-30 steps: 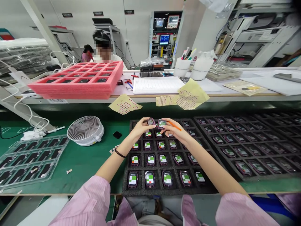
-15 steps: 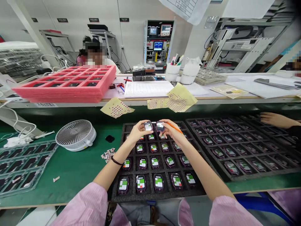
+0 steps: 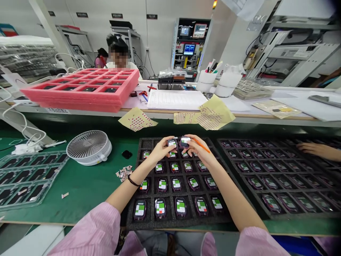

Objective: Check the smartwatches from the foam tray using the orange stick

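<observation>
Left hand (image 3: 162,149), seen as I look on from a distance, pinches a small watch-shaped device (image 3: 172,143) between thumb and fingers. Just beside it, the right hand (image 3: 201,149) pinches a second device (image 3: 184,142), with an orange stick (image 3: 201,145) lying slanted along that hand. Both devices are up above the far part of a black foam tray (image 3: 186,223), whose pockets hold more of them, many faces showing green and white. I judge each device light and stiff, its glossy face slippery and easily scratched, so I would take hold by the side rims and keep fingertips off the face. The foam looks soft and yielding. On the green desk (image 3: 87,188), a white fan (image 3: 89,147) stands to the left; a co-worker's hand (image 3: 311,148) reaches over a second foam tray (image 3: 241,195) at right.
</observation>
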Available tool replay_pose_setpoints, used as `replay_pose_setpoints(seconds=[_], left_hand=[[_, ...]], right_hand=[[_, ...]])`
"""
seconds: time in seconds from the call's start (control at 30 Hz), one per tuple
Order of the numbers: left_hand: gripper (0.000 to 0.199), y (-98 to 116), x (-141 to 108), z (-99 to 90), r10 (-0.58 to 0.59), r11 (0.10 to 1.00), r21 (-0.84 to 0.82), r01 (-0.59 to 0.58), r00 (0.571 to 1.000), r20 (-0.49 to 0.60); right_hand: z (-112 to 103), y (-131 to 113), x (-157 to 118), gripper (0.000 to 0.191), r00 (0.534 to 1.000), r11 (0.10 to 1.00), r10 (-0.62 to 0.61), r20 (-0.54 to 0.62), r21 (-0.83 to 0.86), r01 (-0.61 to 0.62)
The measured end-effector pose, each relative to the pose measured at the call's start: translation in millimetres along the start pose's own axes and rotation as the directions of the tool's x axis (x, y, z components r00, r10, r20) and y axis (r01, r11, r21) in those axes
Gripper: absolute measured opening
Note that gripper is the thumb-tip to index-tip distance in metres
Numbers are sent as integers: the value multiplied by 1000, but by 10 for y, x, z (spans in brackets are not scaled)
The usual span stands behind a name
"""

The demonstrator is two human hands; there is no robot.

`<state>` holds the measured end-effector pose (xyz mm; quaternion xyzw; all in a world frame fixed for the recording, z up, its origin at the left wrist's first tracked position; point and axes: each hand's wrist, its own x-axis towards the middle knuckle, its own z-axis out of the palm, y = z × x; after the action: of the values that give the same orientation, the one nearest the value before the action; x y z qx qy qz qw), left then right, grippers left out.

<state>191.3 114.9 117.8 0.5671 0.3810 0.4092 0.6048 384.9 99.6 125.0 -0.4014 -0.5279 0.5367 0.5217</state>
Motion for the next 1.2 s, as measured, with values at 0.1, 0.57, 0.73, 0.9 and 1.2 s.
replay_pose_setpoints(seconds=[0.1, 0.57, 0.73, 0.9, 1.2], left_hand=[[49, 27, -16, 27, 32, 999, 24, -32, 999, 0], [38, 26, -28, 0, 79, 995, 65, -78, 997, -14], [40, 44, -32, 8, 108, 991, 80, -106, 994, -16], [39, 104, -65, 28, 54, 997, 60, -54, 999, 2], [38, 87, -64, 29, 75, 995, 68, -78, 996, 39]], right_hand=[[1, 15, -51, 32, 1000, 1000, 2, -6, -13, -2], [75, 52, -129, 29, 1000, 1000, 11, 24, -15, -10], [86, 33, -153, 28, 999, 1000, 8, 33, -4, -8], [106, 30, -162, 29, 1000, 999, 6, -5, -42, -6], [91, 72, -143, 26, 1000, 1000, -11, -28, 8, 11]])
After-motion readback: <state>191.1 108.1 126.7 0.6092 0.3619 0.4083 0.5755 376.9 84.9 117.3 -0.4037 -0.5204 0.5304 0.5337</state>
